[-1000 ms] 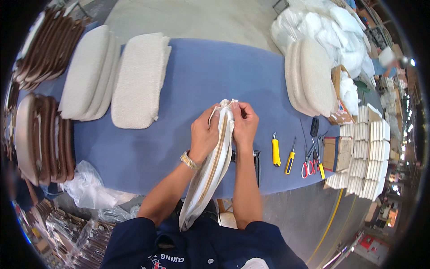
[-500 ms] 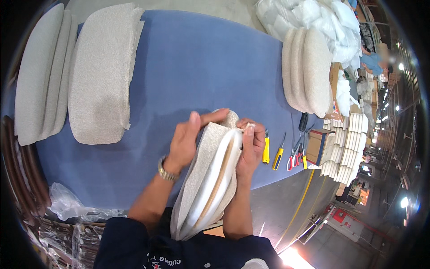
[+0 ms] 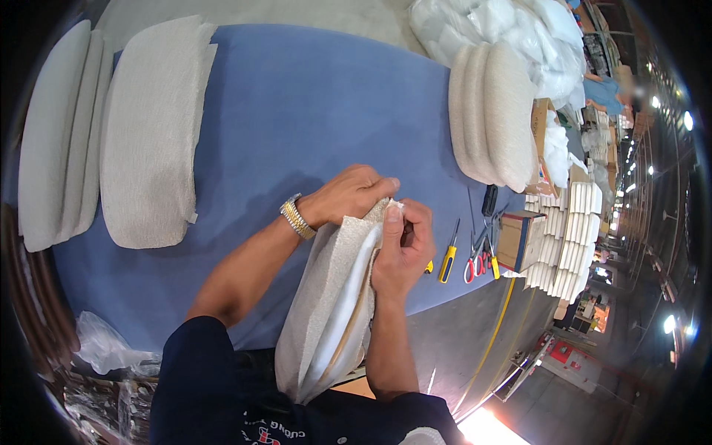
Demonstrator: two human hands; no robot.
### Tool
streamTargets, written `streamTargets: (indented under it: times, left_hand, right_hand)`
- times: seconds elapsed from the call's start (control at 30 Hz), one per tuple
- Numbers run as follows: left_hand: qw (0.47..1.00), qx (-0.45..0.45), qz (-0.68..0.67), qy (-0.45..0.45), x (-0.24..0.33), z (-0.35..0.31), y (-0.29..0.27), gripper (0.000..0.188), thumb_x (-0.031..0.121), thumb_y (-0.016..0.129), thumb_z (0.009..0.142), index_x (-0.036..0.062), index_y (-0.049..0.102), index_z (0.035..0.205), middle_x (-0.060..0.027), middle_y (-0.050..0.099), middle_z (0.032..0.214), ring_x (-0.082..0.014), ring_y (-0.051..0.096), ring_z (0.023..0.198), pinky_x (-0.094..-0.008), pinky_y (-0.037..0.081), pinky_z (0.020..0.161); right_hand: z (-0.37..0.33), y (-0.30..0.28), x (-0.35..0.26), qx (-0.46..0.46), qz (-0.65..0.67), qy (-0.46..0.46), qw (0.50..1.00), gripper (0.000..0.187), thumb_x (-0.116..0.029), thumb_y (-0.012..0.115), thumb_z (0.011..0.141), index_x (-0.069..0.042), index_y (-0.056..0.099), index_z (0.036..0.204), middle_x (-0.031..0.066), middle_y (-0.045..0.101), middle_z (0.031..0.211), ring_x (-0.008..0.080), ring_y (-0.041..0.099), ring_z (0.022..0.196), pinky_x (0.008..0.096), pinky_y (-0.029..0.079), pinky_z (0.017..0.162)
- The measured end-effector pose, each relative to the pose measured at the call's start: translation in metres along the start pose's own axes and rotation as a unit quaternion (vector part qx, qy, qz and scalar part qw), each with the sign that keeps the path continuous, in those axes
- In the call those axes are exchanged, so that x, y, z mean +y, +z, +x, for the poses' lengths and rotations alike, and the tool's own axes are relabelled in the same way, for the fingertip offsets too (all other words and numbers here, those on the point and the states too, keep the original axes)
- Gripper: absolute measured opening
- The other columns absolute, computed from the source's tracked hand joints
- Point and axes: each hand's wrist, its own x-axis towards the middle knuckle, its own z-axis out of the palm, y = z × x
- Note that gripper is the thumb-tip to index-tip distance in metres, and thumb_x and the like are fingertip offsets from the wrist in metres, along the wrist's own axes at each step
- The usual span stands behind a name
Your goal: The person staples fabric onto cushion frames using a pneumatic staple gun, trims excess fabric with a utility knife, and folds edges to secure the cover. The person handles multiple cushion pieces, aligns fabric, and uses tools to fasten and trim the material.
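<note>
Your right hand (image 3: 404,248) pinches the beige cover (image 3: 315,304) — your left hand (image 3: 351,194) curls at its end, fingers' hold unclear.

The cover (image 3: 315,300) at seven o'clock is flecked beige, its filling (image 3: 345,293) white, its strip (image 3: 357,306) tan. Plain blue worktop (image 3: 319,111); speckled cream cushions (image 3: 504,115) at two; yellow-and-black screwdriver (image 3: 447,265) at four; silver-and-gold watch (image 3: 297,216) at nine.
</note>
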Motion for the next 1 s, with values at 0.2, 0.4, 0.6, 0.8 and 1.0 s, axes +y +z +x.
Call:
streamTargets:
  times: [0.2, 0.4, 0.6, 0.8, 1.0]
  left_hand:
    - [0.990, 0.004, 0.129, 0.062, -0.010, 0.013, 0.014, 0.022, 0.016, 0.055, 0.105, -0.0010, 0.068, 0.109, -0.0181, 0.065, 0.076, -0.0355, 0.063, 0.067, -0.0409, 0.050, 0.063]
    - [0.946, 0.292, -0.089, -0.106, 0.084, -0.060, 0.025, 0.037, 0.019, 0.064, 0.103, -0.0021, 0.066, 0.133, -0.0190, 0.070, 0.128, -0.0286, 0.069, 0.116, -0.0383, 0.053, 0.100]
    - [0.915, 0.353, 0.112, -0.162, 0.104, -0.071, 0.041, 0.036, 0.006, 0.068, 0.097, -0.0021, 0.068, 0.133, -0.0202, 0.071, 0.134, -0.0287, 0.071, 0.123, -0.0374, 0.055, 0.102]
    - [0.898, 0.404, 0.120, -0.123, 0.090, -0.053, 0.050, 0.039, -0.007, 0.060, 0.090, -0.0012, 0.073, 0.127, -0.0205, 0.072, 0.131, -0.0325, 0.073, 0.117, -0.0363, 0.059, 0.098]
    - [0.921, 0.357, 0.154, -0.032, 0.089, -0.030, 0.050, 0.053, -0.013, 0.062, 0.075, -0.0022, 0.073, 0.126, -0.0204, 0.068, 0.139, -0.0348, 0.064, 0.133, -0.0434, 0.053, 0.110]
  right_hand:
    - [0.017, -0.020, 0.008, -0.017, 0.140, 0.109, 0.984, 0.018, -0.019, 0.068, 0.106, -0.001, 0.067, 0.103, 0.0015, 0.067, 0.094, 0.0074, 0.058, 0.084, 0.0247, 0.048, 0.078]
    - [0.011, 0.004, 0.022, 0.022, 0.225, 0.125, 0.966, 0.018, -0.019, 0.069, 0.105, -0.001, 0.068, 0.103, 0.0004, 0.069, 0.091, 0.0061, 0.059, 0.082, 0.0241, 0.049, 0.073]
    - [0.034, 0.009, 0.020, -0.083, 0.214, 0.100, 0.968, 0.018, -0.018, 0.070, 0.105, -0.001, 0.069, 0.102, -0.0008, 0.070, 0.085, 0.0054, 0.060, 0.074, 0.0231, 0.049, 0.067]
    - [0.032, 0.016, 0.021, -0.027, 0.278, 0.161, 0.947, 0.017, -0.019, 0.067, 0.107, -0.003, 0.069, 0.103, 0.0003, 0.071, 0.089, 0.0061, 0.062, 0.078, 0.0237, 0.052, 0.071]
    - [0.036, 0.004, 0.049, 0.005, 0.514, 0.216, 0.830, 0.014, -0.019, 0.061, 0.109, -0.005, 0.063, 0.106, 0.0051, 0.068, 0.101, 0.0101, 0.062, 0.085, 0.0259, 0.054, 0.078]
